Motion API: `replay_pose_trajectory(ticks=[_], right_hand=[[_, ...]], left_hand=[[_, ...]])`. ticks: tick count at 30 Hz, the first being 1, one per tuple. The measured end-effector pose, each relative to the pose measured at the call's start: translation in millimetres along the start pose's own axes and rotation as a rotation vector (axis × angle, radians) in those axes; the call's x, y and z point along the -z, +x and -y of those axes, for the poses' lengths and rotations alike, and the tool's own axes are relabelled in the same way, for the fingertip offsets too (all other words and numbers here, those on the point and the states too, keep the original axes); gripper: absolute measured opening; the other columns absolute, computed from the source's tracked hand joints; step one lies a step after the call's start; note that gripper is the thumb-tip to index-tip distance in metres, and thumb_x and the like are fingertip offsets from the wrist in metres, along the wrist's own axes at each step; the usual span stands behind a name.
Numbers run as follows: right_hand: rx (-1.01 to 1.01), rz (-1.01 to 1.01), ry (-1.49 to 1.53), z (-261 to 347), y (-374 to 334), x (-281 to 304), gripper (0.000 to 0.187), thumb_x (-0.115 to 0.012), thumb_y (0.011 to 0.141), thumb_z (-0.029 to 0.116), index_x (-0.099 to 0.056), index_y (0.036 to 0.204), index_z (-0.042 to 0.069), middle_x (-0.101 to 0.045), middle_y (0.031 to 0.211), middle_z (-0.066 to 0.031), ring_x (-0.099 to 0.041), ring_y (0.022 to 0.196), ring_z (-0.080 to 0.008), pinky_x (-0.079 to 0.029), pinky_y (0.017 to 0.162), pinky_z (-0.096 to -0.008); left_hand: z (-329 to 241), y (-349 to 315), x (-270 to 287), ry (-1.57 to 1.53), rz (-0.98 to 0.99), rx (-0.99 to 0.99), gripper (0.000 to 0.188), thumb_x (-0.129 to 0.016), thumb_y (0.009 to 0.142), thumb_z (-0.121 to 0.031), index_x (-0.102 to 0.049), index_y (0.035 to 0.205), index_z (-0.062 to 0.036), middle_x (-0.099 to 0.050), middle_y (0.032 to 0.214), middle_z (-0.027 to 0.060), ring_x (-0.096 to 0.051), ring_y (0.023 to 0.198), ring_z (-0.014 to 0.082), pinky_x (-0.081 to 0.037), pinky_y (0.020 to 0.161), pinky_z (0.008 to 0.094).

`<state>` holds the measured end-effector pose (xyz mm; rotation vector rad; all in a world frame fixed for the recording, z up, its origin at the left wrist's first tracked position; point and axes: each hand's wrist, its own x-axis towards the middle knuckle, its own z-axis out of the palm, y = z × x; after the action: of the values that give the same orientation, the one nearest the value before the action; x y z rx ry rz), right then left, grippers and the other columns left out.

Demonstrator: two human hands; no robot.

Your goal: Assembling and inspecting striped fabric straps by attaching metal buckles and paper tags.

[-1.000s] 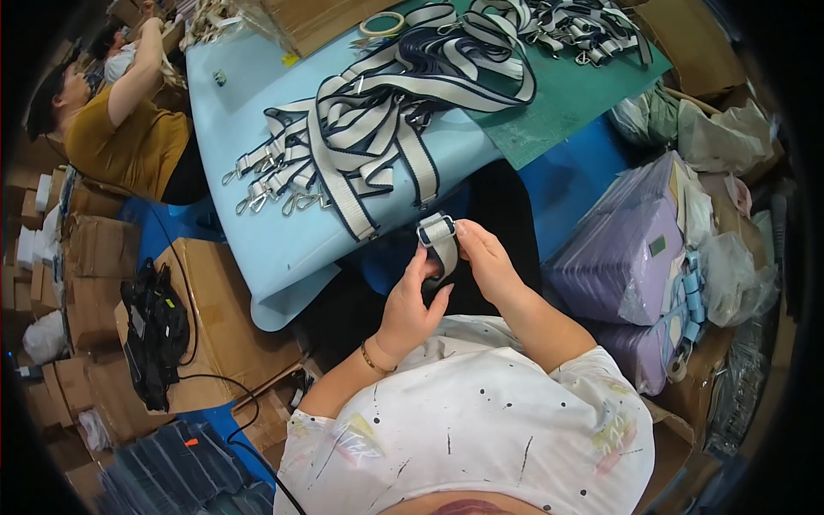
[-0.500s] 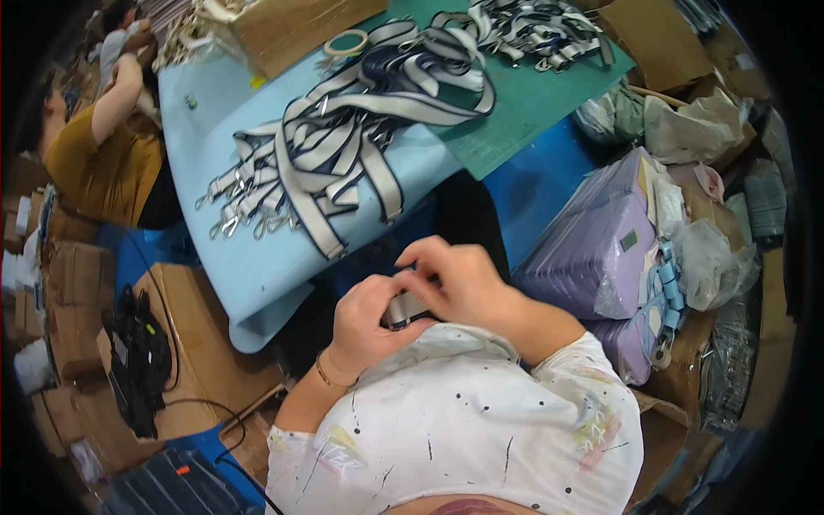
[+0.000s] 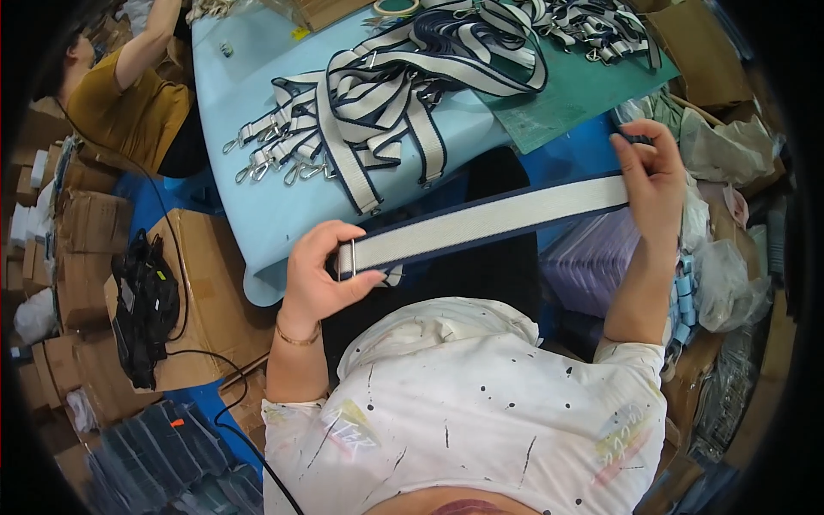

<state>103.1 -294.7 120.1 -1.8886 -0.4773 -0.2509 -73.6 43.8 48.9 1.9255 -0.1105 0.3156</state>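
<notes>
A white webbing strap (image 3: 489, 219) with dark blue edges is stretched between my two hands, in front of the table. My left hand (image 3: 322, 275) pinches its left end, where a metal slide buckle (image 3: 353, 259) sits across the webbing. A short loop of the strap hangs below the fingers there. My right hand (image 3: 652, 176), raised higher, grips the other end between thumb and fingers. Beyond them, a pile of similar straps (image 3: 348, 167) lies on the light blue table cover (image 3: 249, 206), with metal snap hooks (image 3: 257, 169) at its left end.
A green mat (image 3: 558, 112) carries more straps (image 3: 592, 30) at the far right. Wrapped purple goods (image 3: 592, 262) and plastic bags (image 3: 725, 287) stand at my right. Black bundled goods (image 3: 146, 309) lie on a cardboard box (image 3: 215, 300) at left. Another person (image 3: 129, 112) is at far left.
My hands, close together before, are now wide apart. My right hand has moved up and right, pulling the strap out straight. My left hand has shifted slightly left.
</notes>
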Motion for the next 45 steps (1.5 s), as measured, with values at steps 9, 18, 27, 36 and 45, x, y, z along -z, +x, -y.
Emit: replay_pose_trajectory(ticks=[9,18,27,36,45], right_hand=[[-0.066,0.064,-0.438,-50,9,39,0.026,-0.066,0.086,0.011,-0.060,0.111,0.009,-0.050,0.063,0.0043,-0.043,0.058,-0.0039,-0.035,0.051,-0.0210],[0.337,0.679,0.171,11,-66,-137,0.063,-0.078,0.071,0.027,-0.051,0.125,0.008,-0.056,0.111,-0.0143,-0.058,0.096,-0.0313,-0.049,0.078,-0.0353],[0.421,0.478,0.263,10,-34,-112,0.050,-0.075,0.073,0.018,-0.058,0.117,0.001,-0.060,0.105,-0.0139,-0.061,0.089,-0.0232,-0.049,0.077,-0.0295],[-0.251,-0.149,1.363,-29,-8,-109,0.047,-0.044,0.098,0.034,-0.038,0.132,0.002,-0.053,0.124,-0.0198,-0.050,0.119,-0.0371,-0.037,0.104,-0.0508],[-0.019,0.497,1.051,-26,-34,-161,0.068,-0.080,0.067,0.013,-0.045,0.124,0.005,-0.059,0.107,-0.0117,-0.059,0.093,-0.0180,-0.048,0.082,-0.0307]], left_hand=[[11,-1,0,-0.320,0.045,0.212,0.054,-0.083,0.067,-0.019,-0.055,0.110,-0.0011,-0.054,0.086,0.0015,-0.047,0.070,0.0051,-0.039,0.061,0.0182],[-11,31,-59,-0.282,-0.004,0.007,0.059,-0.057,0.093,-0.032,-0.028,0.135,-0.0008,-0.042,0.096,0.0070,-0.046,0.073,0.0077,-0.044,0.064,0.0196],[23,5,-40,-0.542,0.443,0.318,0.027,-0.078,0.074,-0.012,-0.064,0.095,-0.0015,-0.063,0.077,-0.0008,-0.059,0.072,0.0061,-0.047,0.063,0.0219],[52,-45,1,-0.669,0.573,0.676,0.014,-0.068,0.079,-0.003,-0.064,0.089,0.0063,-0.068,0.080,0.0119,-0.065,0.065,0.0130,-0.051,0.061,0.0238],[66,-65,8,-0.951,0.830,0.629,0.042,-0.062,0.088,-0.012,-0.047,0.120,0.0097,-0.062,0.111,0.0203,-0.062,0.102,0.0242,-0.048,0.091,0.0349]])
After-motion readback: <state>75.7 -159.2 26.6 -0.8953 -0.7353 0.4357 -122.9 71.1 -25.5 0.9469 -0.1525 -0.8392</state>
